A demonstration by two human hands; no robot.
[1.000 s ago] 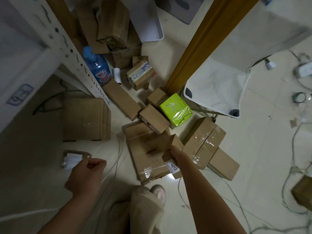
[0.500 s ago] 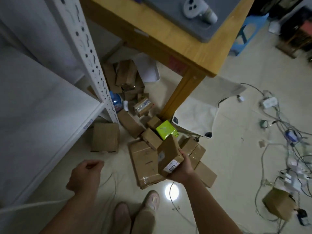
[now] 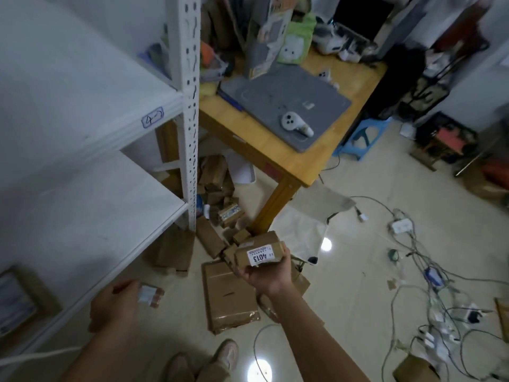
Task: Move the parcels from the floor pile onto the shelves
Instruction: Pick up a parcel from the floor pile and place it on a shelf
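My right hand (image 3: pixel 268 277) grips one parcel (image 3: pixel 260 253), label 4013. My left hand (image 3: pixel 115 304) loosely curled, holding nothing. Two white shelves (image 3: pixel 82 210) at left.

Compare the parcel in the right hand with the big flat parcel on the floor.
The held parcel is small; the floor parcel is much larger and flatter. The held parcel is gripped in the right hand, off the ground; the floor parcel lies on the tiles. Both are brown cardboard.

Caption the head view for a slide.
Right hand holds parcel labelled 4013 above the floor pile, beside white shelves.
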